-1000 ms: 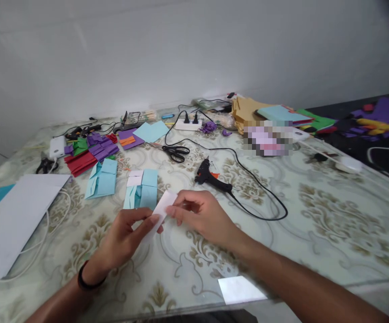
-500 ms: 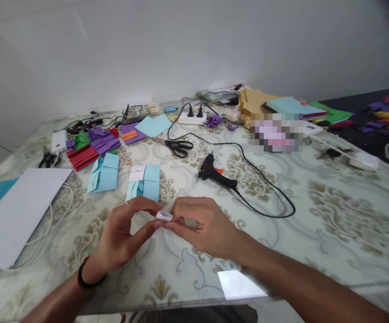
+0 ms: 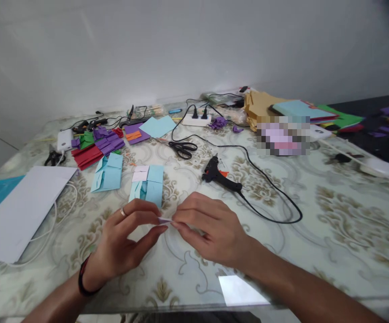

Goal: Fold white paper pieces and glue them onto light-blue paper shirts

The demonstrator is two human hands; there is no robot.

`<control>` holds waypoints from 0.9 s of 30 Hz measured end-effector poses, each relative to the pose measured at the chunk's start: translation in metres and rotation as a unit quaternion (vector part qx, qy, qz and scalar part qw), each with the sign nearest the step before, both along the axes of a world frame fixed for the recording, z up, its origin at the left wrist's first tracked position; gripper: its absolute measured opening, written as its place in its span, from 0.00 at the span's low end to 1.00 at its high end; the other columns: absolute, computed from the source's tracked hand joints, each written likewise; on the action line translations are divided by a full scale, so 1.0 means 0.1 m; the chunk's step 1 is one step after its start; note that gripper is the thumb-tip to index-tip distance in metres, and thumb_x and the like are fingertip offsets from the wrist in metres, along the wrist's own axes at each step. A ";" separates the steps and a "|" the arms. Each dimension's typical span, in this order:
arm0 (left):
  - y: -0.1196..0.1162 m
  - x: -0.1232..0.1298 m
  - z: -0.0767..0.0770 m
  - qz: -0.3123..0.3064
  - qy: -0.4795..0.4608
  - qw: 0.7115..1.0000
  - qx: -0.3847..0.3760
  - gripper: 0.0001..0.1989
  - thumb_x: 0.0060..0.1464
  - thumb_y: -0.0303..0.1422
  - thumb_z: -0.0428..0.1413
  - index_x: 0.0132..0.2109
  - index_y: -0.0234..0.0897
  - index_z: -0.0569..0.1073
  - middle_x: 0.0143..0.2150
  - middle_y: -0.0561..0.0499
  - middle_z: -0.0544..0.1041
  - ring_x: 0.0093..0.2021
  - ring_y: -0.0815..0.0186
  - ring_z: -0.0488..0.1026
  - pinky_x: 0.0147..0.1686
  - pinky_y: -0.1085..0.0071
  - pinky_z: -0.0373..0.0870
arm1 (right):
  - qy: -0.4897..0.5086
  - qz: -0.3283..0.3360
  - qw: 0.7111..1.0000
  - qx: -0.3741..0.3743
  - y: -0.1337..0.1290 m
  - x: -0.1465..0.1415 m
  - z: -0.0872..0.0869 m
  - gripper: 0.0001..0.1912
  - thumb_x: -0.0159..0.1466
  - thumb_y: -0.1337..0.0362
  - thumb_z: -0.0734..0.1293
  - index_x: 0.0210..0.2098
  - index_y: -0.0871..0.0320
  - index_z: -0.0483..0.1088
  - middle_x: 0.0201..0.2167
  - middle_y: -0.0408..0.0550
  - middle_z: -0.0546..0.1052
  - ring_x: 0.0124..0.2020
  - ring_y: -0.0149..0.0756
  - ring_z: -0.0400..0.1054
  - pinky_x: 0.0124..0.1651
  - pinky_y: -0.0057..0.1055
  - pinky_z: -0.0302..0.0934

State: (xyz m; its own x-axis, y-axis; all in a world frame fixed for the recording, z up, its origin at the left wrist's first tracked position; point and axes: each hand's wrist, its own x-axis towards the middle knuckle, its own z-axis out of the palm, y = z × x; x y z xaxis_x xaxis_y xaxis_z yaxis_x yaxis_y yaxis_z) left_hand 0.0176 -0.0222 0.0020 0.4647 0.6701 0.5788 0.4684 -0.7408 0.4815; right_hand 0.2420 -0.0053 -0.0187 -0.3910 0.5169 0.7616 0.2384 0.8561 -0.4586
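A small folded piece of pale lilac-white paper point(image 3: 164, 220) is held between my two hands above the near part of the table. My right hand point(image 3: 211, 226) pinches its right end between thumb and fingertips. At the left end, my left hand point(image 3: 129, 233) has its fingers curled over the paper, with the thumb just below; the fingers partly hide it. Beyond my hands lies a light blue folded paper piece with a pale patch point(image 3: 154, 181). Another light blue folded piece point(image 3: 110, 172) rests to its left.
A black glue gun point(image 3: 223, 176) lies right of centre, its cord looping to a white power strip point(image 3: 197, 120). Black scissors point(image 3: 183, 150) lie behind. Coloured paper strips point(image 3: 109, 142) are heaped at the back left. White sheets point(image 3: 19, 211) cover the left side.
The small paper has gone from an open loop to a narrow, flatter shape. My left thumb has moved away from the index finger a little. The view has shifted slightly.
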 end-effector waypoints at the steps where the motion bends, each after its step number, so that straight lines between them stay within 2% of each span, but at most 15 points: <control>1: 0.00 0.01 -0.01 0.022 0.010 1.000 0.013 0.09 0.61 0.25 0.64 0.44 0.40 0.73 0.41 0.51 0.80 0.39 0.66 0.80 0.41 0.71 0.78 | -0.002 -0.001 1.000 0.004 0.00 0.00 0.00 0.07 0.70 0.73 0.66 0.41 0.56 0.74 0.33 0.50 0.80 0.34 0.38 0.72 0.36 0.35 0.70; 5: 0.02 0.02 -0.04 0.080 0.051 0.993 0.077 0.07 0.61 0.26 0.64 0.43 0.40 0.74 0.39 0.51 0.81 0.37 0.66 0.81 0.40 0.72 0.76 | -0.015 -0.011 1.000 0.019 0.01 -0.01 -0.01 0.06 0.70 0.74 0.67 0.40 0.58 0.74 0.33 0.51 0.81 0.33 0.38 0.72 0.35 0.35 0.70; 7: 0.02 0.01 -0.05 0.097 0.053 0.991 0.080 0.07 0.61 0.27 0.64 0.43 0.40 0.74 0.39 0.51 0.82 0.37 0.66 0.81 0.39 0.71 0.75 | -0.020 -0.021 0.999 0.018 0.02 -0.01 -0.01 0.06 0.70 0.74 0.67 0.40 0.58 0.75 0.32 0.51 0.81 0.33 0.38 0.72 0.35 0.36 0.70; 9: 0.03 0.00 -0.03 0.103 0.032 0.993 0.043 0.08 0.61 0.29 0.65 0.45 0.40 0.73 0.40 0.51 0.81 0.39 0.65 0.81 0.40 0.70 0.76 | -0.017 -0.029 0.999 0.011 0.02 0.00 0.00 0.06 0.70 0.74 0.67 0.40 0.57 0.75 0.33 0.50 0.81 0.33 0.38 0.73 0.35 0.36 0.70; 12: 0.03 -0.01 0.01 0.059 -0.004 0.997 -0.047 0.11 0.61 0.32 0.66 0.48 0.40 0.75 0.39 0.51 0.81 0.39 0.65 0.80 0.42 0.71 0.77 | -0.002 -0.021 1.000 -0.006 0.02 0.00 0.02 0.07 0.70 0.74 0.68 0.41 0.56 0.74 0.34 0.49 0.82 0.34 0.37 0.74 0.37 0.35 0.71; 15: 0.03 0.00 0.03 0.001 -0.035 0.994 -0.105 0.06 0.62 0.28 0.65 0.46 0.40 0.79 0.39 0.52 0.83 0.39 0.67 0.81 0.41 0.73 0.77 | 0.013 0.003 1.000 -0.019 0.01 -0.01 0.02 0.06 0.69 0.74 0.70 0.41 0.56 0.74 0.33 0.48 0.82 0.34 0.37 0.74 0.38 0.35 0.71; 17: 0.02 0.02 0.02 -0.016 -0.058 0.991 -0.119 0.04 0.62 0.26 0.64 0.43 0.40 0.80 0.38 0.52 0.84 0.37 0.68 0.81 0.39 0.74 0.76 | 0.017 0.013 0.999 -0.028 0.00 -0.02 0.00 0.06 0.69 0.74 0.70 0.41 0.57 0.74 0.33 0.49 0.81 0.34 0.36 0.74 0.38 0.34 0.71; 20: 0.01 0.02 0.00 -0.011 -0.079 0.989 -0.124 0.05 0.62 0.24 0.64 0.42 0.39 0.81 0.37 0.53 0.85 0.36 0.68 0.81 0.38 0.74 0.76 | 0.021 0.020 0.998 -0.051 -0.01 -0.02 -0.02 0.05 0.69 0.73 0.70 0.41 0.57 0.75 0.33 0.48 0.81 0.34 0.36 0.74 0.37 0.33 0.70; 24: 0.02 0.00 0.00 0.035 -0.110 0.981 -0.154 0.04 0.63 0.27 0.64 0.38 0.39 0.81 0.34 0.54 0.84 0.34 0.70 0.80 0.37 0.75 0.74 | 0.018 -0.002 0.994 -0.107 0.02 0.01 -0.02 0.04 0.69 0.72 0.70 0.38 0.59 0.77 0.30 0.46 0.80 0.30 0.33 0.74 0.34 0.29 0.67; 27: 0.05 0.00 -0.02 0.036 -0.086 0.979 -0.184 0.02 0.63 0.28 0.64 0.40 0.39 0.81 0.36 0.54 0.84 0.36 0.69 0.81 0.38 0.75 0.75 | -0.010 -0.002 0.989 -0.148 0.05 0.01 -0.03 0.05 0.69 0.71 0.71 0.36 0.60 0.79 0.28 0.46 0.80 0.29 0.31 0.74 0.31 0.27 0.64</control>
State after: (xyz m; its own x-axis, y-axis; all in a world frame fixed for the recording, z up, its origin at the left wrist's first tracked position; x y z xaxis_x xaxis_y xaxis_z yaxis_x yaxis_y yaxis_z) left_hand 0.0172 -0.0175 0.0003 0.3263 0.8752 0.3573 0.4017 -0.4705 0.7857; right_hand 0.2431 -0.0004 -0.0221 -0.4027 0.7174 0.5685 0.2528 0.6841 -0.6842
